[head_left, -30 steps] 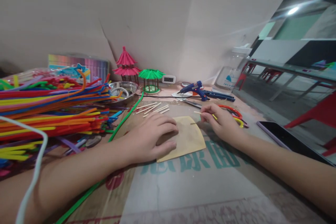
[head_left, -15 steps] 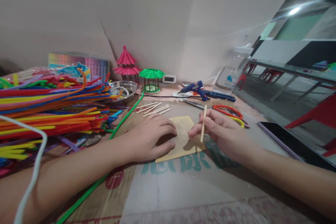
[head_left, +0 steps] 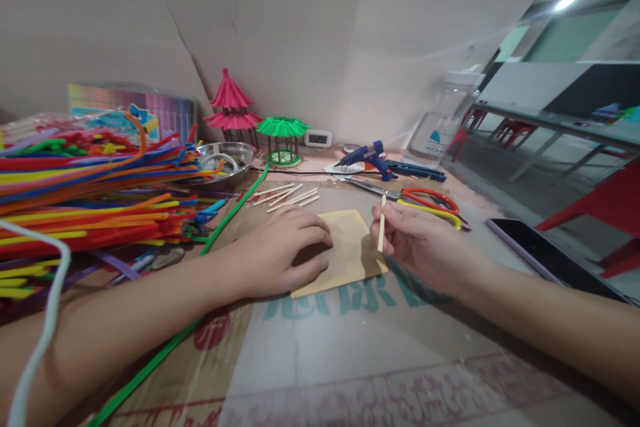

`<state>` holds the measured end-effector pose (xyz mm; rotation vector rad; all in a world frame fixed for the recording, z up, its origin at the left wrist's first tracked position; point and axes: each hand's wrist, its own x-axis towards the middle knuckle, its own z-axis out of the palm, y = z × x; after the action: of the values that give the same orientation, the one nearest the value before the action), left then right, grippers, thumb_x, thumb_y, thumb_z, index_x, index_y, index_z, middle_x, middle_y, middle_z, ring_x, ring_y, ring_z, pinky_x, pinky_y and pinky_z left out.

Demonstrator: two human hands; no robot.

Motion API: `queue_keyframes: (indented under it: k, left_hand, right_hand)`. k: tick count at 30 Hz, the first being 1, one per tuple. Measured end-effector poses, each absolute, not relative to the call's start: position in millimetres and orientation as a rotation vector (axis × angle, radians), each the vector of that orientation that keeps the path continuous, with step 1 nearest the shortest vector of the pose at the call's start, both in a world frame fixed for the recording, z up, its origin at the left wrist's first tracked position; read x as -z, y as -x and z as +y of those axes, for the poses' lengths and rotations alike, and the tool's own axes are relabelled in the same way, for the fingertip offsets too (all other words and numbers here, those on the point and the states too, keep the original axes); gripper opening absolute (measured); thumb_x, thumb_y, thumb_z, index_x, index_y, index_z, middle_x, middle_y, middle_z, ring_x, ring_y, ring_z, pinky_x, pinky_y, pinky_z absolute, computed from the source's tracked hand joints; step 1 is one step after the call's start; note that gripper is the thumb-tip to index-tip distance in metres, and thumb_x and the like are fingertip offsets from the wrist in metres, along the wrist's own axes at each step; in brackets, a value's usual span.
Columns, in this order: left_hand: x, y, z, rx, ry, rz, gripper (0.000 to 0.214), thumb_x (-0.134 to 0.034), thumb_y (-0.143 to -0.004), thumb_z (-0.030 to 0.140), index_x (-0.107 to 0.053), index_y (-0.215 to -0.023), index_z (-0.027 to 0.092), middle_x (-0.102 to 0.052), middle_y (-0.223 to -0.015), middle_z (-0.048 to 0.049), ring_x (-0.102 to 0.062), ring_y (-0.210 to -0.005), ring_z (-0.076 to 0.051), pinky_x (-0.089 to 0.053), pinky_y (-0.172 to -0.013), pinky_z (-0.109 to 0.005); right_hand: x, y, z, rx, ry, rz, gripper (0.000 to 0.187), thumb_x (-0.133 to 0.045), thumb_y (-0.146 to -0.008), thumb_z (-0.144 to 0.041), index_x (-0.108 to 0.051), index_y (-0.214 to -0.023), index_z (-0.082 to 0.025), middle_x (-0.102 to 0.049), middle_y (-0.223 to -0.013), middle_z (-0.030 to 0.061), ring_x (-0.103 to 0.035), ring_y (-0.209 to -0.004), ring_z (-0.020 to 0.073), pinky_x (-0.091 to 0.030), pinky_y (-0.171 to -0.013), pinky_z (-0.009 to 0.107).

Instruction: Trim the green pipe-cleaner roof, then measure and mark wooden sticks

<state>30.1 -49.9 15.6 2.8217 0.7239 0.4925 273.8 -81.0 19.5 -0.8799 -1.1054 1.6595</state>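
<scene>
My right hand point(head_left: 415, 230) pinches a short pale wooden stick point(head_left: 382, 225), held nearly upright over the right edge of a yellow square sheet point(head_left: 350, 240). On the left part of that sheet rests my left hand point(head_left: 290, 250), palm down with fingers loosely spread and nothing visible in it. Behind my left hand lie several similar loose sticks point(head_left: 287, 195) on the cardboard. A green pipe cleaner point(head_left: 235, 213) runs along the left side and passes under my left forearm.
Bundles of pipe cleaners point(head_left: 100, 180) fill the left, beside a metal bowl point(head_left: 240, 173). Pink point(head_left: 230, 103) and green point(head_left: 283, 127) pavilion models stand at the back. A blue glue gun point(head_left: 367, 159), red-handled pliers point(head_left: 430, 199), a clear bottle point(head_left: 440, 120) and a phone point(head_left: 545, 257) lie rightward.
My right hand has drawn slightly back from the sheet's middle and turned, with the stick still pinched. My left hand stays on the sheet. The whole view has shifted slightly.
</scene>
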Motion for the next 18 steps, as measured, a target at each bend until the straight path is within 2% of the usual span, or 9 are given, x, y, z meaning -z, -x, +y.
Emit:
queue_keyframes:
  k: [4, 8, 12, 15, 18]
  left_hand:
    - [-15, -30, -49, -0.491, -2.819, 0.717, 0.024, -0.056, -0.093, 0.032, -0.068, -0.110, 0.019, -0.068, -0.116, -0.0078, -0.060, -0.110, -0.024, -0.041, -0.102, -0.041]
    - [-15, -29, -50, -0.468, -2.826, 0.708, 0.030, -0.058, -0.092, 0.033, -0.067, -0.117, 0.020, -0.066, -0.120, -0.0081, -0.059, -0.114, -0.025, -0.040, -0.104, -0.043]
    - [-16, -29, -50, -0.400, -2.850, 0.718, 0.039, -0.060, -0.090, 0.041, -0.066, -0.123, 0.020, -0.063, -0.125, -0.0100, -0.056, -0.117, -0.029, -0.040, -0.106, -0.047]
    - [-16, -29, -50, -0.377, -2.866, 0.737, 0.042, -0.060, -0.090, 0.042, -0.065, -0.125, 0.020, -0.061, -0.131, -0.0107, -0.054, -0.122, -0.031, -0.038, -0.108, -0.049]
    - [-16, -30, -49, -0.364, -2.869, 0.726, 0.042, -0.061, -0.090, 0.041, -0.065, -0.125, 0.019, -0.060, -0.133, -0.0106, -0.053, -0.124, -0.030, -0.038, -0.109, -0.048]
  right_hand:
    - [-17, -276, -80, -1.516, 0.905, -1.289, 0.023, -0.068, -0.089, -0.039, -0.058, -0.081, -0.020, -0.062, -0.067, -0.0017, -0.052, -0.056, 0.0104, -0.041, -0.055, 0.023]
    - [-10, -283, -76, -1.021, 1.010, -1.774, 0.019, -0.057, -0.097, -0.035, -0.051, -0.083, -0.023, -0.060, -0.071, -0.0023, -0.058, -0.064, 0.0133, -0.045, -0.062, 0.026]
    - [-6, -289, -75, -0.539, 1.099, -2.187, 0.015, -0.053, -0.097, -0.030, -0.049, -0.085, -0.023, -0.061, -0.073, -0.0004, -0.058, -0.065, 0.0156, -0.042, -0.060, 0.028]
    - [-7, -288, -77, -0.469, 1.140, -2.276, 0.015, -0.050, -0.098, -0.030, -0.050, -0.085, -0.023, -0.062, -0.074, 0.0003, -0.058, -0.064, 0.0157, -0.041, -0.059, 0.027]
    - [-11, -284, -78, -0.621, 1.120, -2.272, 0.015, -0.049, -0.098, -0.028, -0.052, -0.084, -0.022, -0.065, -0.072, -0.0002, -0.061, -0.063, 0.0152, -0.043, -0.060, 0.026]
